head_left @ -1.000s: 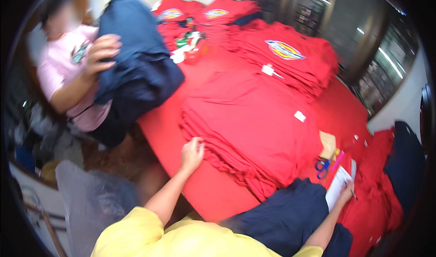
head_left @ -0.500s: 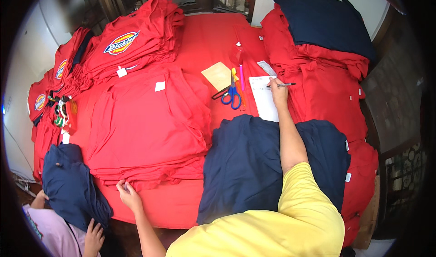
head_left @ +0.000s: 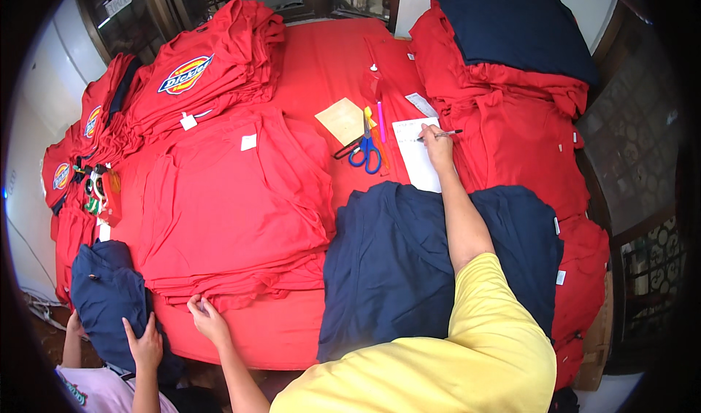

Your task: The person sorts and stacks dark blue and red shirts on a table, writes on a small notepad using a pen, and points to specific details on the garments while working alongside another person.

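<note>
Writing on paper, viewed from above. Note the right hand (head_left: 438, 150) with fingers closed on a slim pen (head_left: 450, 132), tail end projecting right of the knuckles, tip directed left across the page. Find the white paper (head_left: 416, 166) beneath and to the left of these fingers, marked near its upper end; impossible to confirm contact between tip and page. Observe the left hand (head_left: 209, 322), fingers half curled at the front edge of a red garment stack (head_left: 230, 208), well apart from the paper; impossible to tell whether gripping anything or touching cloth. To the left of the right fingers, see blue-handled scissors (head_left: 367, 144), a pink marker (head_left: 381, 121) and a tan slip (head_left: 338, 122); to their right, piled red garments (head_left: 504, 150); below them, under the forearm, a navy garment (head_left: 387, 245). Left of the left fingers, compare a co-worker's hand (head_left: 146, 346) against a navy bundle (head_left: 109, 289).

For good execution, pinch the pen lightly and rest the side of the hand on the page as an anchor. With left fingers so distant, guard against slipping paper. Preferably write from fingers and wrist, to avoid rucking the cloth below.
</note>
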Available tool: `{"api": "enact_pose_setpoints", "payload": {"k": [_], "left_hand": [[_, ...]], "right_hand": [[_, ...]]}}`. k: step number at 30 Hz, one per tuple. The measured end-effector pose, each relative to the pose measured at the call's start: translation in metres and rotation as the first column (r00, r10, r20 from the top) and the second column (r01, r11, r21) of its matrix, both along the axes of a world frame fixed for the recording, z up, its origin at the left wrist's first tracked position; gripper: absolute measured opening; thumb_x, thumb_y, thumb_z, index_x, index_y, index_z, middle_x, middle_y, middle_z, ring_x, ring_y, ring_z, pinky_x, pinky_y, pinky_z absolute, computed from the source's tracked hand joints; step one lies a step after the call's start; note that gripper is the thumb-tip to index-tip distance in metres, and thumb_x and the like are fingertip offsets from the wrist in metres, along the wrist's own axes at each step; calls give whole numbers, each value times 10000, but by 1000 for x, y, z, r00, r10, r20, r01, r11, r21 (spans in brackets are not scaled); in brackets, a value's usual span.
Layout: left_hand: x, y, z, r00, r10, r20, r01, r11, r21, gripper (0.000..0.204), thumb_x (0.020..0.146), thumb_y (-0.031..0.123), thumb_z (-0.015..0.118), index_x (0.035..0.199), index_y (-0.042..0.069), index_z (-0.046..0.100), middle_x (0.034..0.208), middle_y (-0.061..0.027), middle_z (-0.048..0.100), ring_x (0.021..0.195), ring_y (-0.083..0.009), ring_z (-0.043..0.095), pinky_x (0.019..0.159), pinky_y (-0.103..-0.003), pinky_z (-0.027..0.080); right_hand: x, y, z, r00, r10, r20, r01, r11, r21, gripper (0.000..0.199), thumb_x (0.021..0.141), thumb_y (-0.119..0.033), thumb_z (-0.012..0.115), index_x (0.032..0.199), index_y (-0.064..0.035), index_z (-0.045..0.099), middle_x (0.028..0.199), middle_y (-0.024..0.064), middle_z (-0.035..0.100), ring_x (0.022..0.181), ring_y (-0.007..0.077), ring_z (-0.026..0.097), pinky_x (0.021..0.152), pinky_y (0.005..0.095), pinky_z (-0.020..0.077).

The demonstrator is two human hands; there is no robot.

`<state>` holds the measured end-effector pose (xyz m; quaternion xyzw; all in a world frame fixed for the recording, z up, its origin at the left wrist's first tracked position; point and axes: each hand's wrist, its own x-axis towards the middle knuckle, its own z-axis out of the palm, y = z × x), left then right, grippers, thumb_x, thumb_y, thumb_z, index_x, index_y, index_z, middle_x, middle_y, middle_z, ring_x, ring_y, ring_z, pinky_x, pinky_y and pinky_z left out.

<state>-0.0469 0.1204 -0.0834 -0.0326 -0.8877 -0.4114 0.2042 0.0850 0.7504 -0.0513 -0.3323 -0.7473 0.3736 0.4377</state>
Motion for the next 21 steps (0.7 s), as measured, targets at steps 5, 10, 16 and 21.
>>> {"api": "enact_pose_setpoints", "payload": {"k": [5, 10, 16, 21], "left_hand": [[-10, 7, -2, 999, -32, -33, 32, 999, 3, 145, 948, 122, 536, 1035, 8, 550, 817, -140, 599, 716, -226, 556, 662, -349, 464], [-6, 4, 2, 1000, -13, 14, 13, 1000, -17, 138, 948, 117, 534, 1037, 12, 551, 817, -145, 598, 716, -226, 555, 658, -349, 463], [-7, 4, 0, 1000, -21, 9, 21, 1000, 7, 142, 948, 121, 534, 1039, 13, 552, 828, -154, 598, 723, -231, 562, 661, -350, 466], [-6, 7, 4, 999, -9, 35, 10, 1000, -14, 151, 948, 132, 534, 1039, 14, 551, 837, -160, 604, 742, -241, 578, 677, -355, 471]], "right_hand": [[9, 6, 2, 1000, -14, 22, 14, 1000, -1, 359, 907, -301, 550, 714, -11, 638, 550, 48, 515, 541, 119, 481, 528, 291, 368], [6, 6, -2, 1000, -20, 11, 20, 1000, 7, 341, 901, -280, 553, 717, -5, 635, 552, 51, 514, 541, 117, 482, 525, 293, 368], [7, 10, -5, 996, -40, 84, 39, 999, 14, 319, 900, -285, 555, 749, -14, 632, 622, 136, 594, 592, 227, 580, 597, 364, 435], [6, 13, -8, 980, -73, 183, 48, 990, 134, 326, 903, -292, 547, 747, -16, 624, 669, 178, 616, 630, 304, 604, 621, 397, 446]]}}
